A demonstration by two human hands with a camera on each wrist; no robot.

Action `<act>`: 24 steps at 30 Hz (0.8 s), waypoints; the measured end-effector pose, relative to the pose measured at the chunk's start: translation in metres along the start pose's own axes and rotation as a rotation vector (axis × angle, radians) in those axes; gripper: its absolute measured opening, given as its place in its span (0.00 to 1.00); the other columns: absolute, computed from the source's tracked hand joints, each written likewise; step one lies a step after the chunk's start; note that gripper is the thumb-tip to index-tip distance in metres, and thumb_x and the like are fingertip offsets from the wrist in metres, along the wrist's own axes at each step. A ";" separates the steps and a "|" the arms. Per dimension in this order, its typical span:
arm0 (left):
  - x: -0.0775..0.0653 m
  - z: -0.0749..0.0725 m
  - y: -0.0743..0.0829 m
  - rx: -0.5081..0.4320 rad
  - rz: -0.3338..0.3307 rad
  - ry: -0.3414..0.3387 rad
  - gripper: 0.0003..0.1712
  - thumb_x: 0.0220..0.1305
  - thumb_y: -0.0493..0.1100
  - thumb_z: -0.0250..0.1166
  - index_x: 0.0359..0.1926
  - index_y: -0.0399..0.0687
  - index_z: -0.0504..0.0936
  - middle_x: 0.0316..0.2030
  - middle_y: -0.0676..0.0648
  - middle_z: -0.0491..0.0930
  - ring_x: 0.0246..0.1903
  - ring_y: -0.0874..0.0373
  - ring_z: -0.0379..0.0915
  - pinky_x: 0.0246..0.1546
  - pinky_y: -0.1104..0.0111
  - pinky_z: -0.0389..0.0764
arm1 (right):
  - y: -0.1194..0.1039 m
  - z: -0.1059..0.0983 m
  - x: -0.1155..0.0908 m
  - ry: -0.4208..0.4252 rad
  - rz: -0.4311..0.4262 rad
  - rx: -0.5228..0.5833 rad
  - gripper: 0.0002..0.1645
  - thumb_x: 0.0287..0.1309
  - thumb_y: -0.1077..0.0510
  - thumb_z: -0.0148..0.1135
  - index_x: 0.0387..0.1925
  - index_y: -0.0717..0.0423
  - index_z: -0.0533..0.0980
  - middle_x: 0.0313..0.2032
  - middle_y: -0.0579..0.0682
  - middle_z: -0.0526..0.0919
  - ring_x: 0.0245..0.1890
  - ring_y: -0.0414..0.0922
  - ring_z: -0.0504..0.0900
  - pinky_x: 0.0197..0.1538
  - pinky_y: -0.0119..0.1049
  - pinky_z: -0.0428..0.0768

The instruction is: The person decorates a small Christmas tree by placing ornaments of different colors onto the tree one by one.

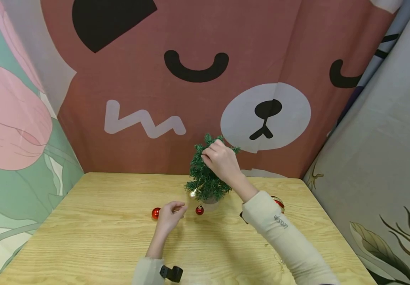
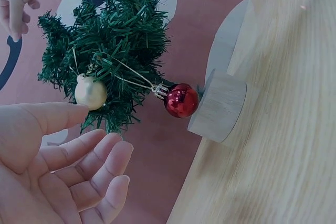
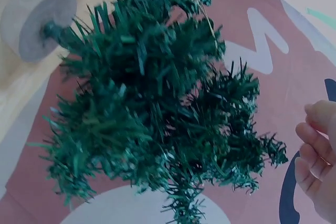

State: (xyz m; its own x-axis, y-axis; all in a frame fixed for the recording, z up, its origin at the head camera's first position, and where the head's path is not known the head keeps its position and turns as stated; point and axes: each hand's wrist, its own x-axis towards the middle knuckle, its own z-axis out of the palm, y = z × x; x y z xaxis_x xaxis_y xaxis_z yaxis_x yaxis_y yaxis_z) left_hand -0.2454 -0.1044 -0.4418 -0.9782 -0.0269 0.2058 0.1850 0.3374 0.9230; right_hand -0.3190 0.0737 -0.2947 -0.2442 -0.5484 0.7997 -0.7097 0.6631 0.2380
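A small green Christmas tree point(image 1: 203, 174) stands on a round pale wooden base point(image 2: 220, 106). From its lower branches hang a pale gold ball point(image 2: 91, 93) and a shiny red ball point(image 2: 181, 100) on a gold cord. My left hand point(image 1: 171, 215) hovers in front of the tree with relaxed fingers; its thumb tip lies near the gold ball, and whether they touch I cannot tell. Beside the treetop is my right hand point(image 1: 222, 160), its fingers loosely bent. The right wrist view shows these fingers point(image 3: 315, 145) apart from the branches, nothing visible in them.
Another red ball point(image 1: 156, 213) lies on the wooden table point(image 1: 101, 237), left of the tree and partly behind my left hand. A red-and-gold striped ornament point(image 1: 278, 202) sits to the right, partly hidden by my sleeve. Thin gold cord point(image 1: 281, 264) lies near the right forearm. A printed curtain point(image 1: 137, 154) hangs behind.
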 end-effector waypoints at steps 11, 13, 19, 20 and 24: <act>-0.002 0.000 0.001 -0.009 -0.010 -0.016 0.14 0.58 0.38 0.60 0.41 0.30 0.78 0.27 0.45 0.78 0.26 0.47 0.76 0.24 0.67 0.75 | 0.014 0.000 0.017 -0.081 0.074 0.074 0.03 0.50 0.63 0.64 0.28 0.58 0.82 0.28 0.50 0.80 0.34 0.46 0.73 0.35 0.36 0.70; -0.002 0.000 0.001 -0.013 -0.014 -0.019 0.14 0.58 0.38 0.60 0.41 0.29 0.78 0.27 0.45 0.77 0.27 0.46 0.76 0.24 0.67 0.75 | 0.015 0.001 0.020 -0.093 0.092 0.090 0.03 0.50 0.63 0.63 0.28 0.59 0.82 0.29 0.50 0.80 0.35 0.47 0.73 0.36 0.37 0.71; -0.003 -0.001 0.001 -0.020 -0.021 -0.023 0.15 0.58 0.37 0.59 0.42 0.27 0.77 0.28 0.44 0.77 0.27 0.44 0.76 0.25 0.67 0.75 | 0.020 0.004 0.023 -0.161 0.131 0.089 0.04 0.50 0.62 0.64 0.29 0.58 0.82 0.30 0.51 0.81 0.37 0.47 0.74 0.40 0.38 0.71; -0.002 -0.001 0.001 -0.021 -0.021 -0.025 0.14 0.58 0.36 0.59 0.41 0.27 0.77 0.28 0.44 0.77 0.27 0.45 0.76 0.24 0.67 0.75 | 0.021 0.005 0.024 -0.179 0.144 0.085 0.04 0.50 0.62 0.64 0.29 0.58 0.82 0.31 0.51 0.81 0.37 0.47 0.74 0.41 0.38 0.71; -0.002 -0.002 0.002 -0.020 -0.024 -0.034 0.14 0.59 0.36 0.59 0.42 0.27 0.77 0.28 0.43 0.77 0.26 0.47 0.76 0.25 0.67 0.75 | 0.025 0.006 0.024 -0.256 0.206 0.102 0.05 0.50 0.61 0.64 0.31 0.57 0.82 0.33 0.51 0.80 0.39 0.47 0.73 0.47 0.38 0.70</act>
State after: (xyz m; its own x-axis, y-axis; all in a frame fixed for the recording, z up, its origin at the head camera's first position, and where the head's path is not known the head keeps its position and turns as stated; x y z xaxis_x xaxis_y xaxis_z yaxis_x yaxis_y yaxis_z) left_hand -0.2427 -0.1053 -0.4403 -0.9849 -0.0028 0.1729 0.1630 0.3179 0.9340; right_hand -0.3470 0.0741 -0.2724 -0.5379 -0.5271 0.6579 -0.6877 0.7257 0.0192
